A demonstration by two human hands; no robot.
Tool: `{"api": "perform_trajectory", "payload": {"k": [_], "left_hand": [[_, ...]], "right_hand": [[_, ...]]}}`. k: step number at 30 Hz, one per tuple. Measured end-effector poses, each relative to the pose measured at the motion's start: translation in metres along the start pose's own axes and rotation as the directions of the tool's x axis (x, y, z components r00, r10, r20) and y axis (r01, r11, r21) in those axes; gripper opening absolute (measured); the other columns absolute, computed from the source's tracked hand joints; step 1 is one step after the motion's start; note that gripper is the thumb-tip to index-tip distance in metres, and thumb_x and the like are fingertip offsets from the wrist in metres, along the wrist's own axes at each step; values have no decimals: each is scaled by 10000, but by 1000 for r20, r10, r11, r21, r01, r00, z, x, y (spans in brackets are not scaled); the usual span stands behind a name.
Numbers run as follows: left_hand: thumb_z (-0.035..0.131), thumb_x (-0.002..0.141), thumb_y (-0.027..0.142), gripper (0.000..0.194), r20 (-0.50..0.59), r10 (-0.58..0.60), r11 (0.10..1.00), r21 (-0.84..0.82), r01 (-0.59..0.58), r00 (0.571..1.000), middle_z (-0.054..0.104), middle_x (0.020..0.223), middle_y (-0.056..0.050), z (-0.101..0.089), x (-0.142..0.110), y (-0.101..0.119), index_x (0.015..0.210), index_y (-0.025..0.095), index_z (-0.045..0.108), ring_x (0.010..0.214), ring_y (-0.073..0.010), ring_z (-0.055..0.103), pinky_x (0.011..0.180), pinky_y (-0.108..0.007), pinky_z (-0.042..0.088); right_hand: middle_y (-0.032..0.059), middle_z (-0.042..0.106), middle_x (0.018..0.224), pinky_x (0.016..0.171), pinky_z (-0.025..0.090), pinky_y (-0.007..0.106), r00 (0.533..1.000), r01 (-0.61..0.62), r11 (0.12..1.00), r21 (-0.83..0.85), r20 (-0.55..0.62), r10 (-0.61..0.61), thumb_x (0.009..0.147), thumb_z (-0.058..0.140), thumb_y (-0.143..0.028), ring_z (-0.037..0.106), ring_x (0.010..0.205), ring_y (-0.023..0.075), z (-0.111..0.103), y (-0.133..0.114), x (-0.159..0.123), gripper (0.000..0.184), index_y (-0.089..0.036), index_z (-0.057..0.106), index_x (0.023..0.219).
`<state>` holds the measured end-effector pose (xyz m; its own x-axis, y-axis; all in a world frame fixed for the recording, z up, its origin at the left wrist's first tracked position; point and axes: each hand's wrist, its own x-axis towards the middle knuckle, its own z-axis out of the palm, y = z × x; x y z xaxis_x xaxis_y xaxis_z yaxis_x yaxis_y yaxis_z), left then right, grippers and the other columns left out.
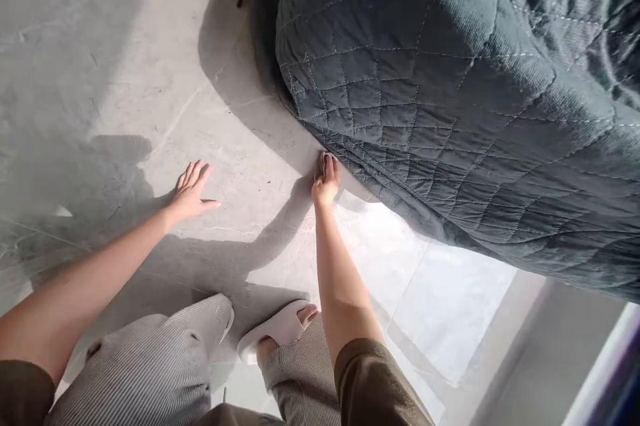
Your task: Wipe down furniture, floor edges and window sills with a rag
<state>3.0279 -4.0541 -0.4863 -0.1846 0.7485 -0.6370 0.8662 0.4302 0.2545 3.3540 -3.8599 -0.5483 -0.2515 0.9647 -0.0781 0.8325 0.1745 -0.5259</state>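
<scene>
Quilt [425, 99]; right hand [327, 178] at hem [367, 179]; left hand [192, 199] spread

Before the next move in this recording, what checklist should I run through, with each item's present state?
1. Left hand free, fingers spread: ok, no object shows in it.
2. Right hand at the lower edge of the quilt: ok.
3. Right hand's grip: cannot tell, the fingertips are too small to read.
4. Quilt smooth all over: not ok, it is rumpled at the upper right.
5. Slipper on the foot: ok.
</scene>
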Motion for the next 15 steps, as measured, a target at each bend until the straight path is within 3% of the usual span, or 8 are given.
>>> {"api": "perform_trajectory", "payload": {"k": [3, 6, 10, 12, 13, 15], "left_hand": [[611, 756, 671, 1176, -41, -144, 990, 1, 144, 989, -181, 1635, -205, 0, 1, -14, 1599, 125, -4, 1483, -447, -180, 1161, -614, -11], [659, 705, 680, 1262, -10, -203, 979, 2, 203, 979, -220, 1616, -228, 5, 5, -24, 1592, 105, -30, 1466, -460, -219, 1140, -641, -47], [673, 686, 682, 1261, 19, -208, 978, -3, 208, 978, -199, 1621, -221, 11, 8, -23, 1595, 119, 5, 1474, -454, -201, 1136, -636, -70], [688, 684, 660, 1237, 29, -218, 976, -17, 218, 976, -167, 1631, -215, 12, 9, -19, 1598, 132, 42, 1481, -453, -178, 1138, -631, -67], [700, 681, 646, 1229, 34, -223, 974, -26, 224, 974, -154, 1635, -210, 12, 9, -17, 1599, 140, 59, 1484, -451, -170, 1138, -629, -66], [719, 674, 631, 1223, 31, -218, 974, -48, 220, 975, -143, 1641, -196, 13, 9, -15, 1599, 157, 76, 1488, -446, -164, 1141, -621, -68]], "right_hand": [[162, 427, 1513, 1180, 315, 528, 994, -104, 985, -138, 0, 105, 880, 336, -154, 340, 1453, 303, 17, -20, 1, 601, -141, 440, 1472], [135, 416, 1537, 1210, 268, 518, 979, 75, 996, -46, 192, -65, 901, 321, -155, 292, 1487, 283, 43, -69, -9, 585, -170, 445, 1473], [109, 536, 1454, 1228, 266, 439, 821, 274, 933, 233, 448, -353, 886, 363, -126, 388, 1442, 243, 66, -122, -21, 519, -182, 588, 1351], [104, 602, 1380, 1195, 342, 362, 747, 295, 893, 340, 500, -438, 865, 383, -104, 497, 1358, 207, 65, -134, -6, 494, -169, 635, 1285], [103, 613, 1363, 1173, 375, 332, 735, 301, 879, 370, 497, -460, 861, 386, -100, 528, 1327, 191, 63, -138, 9, 491, -162, 636, 1279], [97, 584, 1394, 1156, 402, 315, 760, 323, 870, 373, 445, -474, 861, 375, -96, 524, 1326, 171, 60, -147, 54, 518, -154, 594, 1328]]}}
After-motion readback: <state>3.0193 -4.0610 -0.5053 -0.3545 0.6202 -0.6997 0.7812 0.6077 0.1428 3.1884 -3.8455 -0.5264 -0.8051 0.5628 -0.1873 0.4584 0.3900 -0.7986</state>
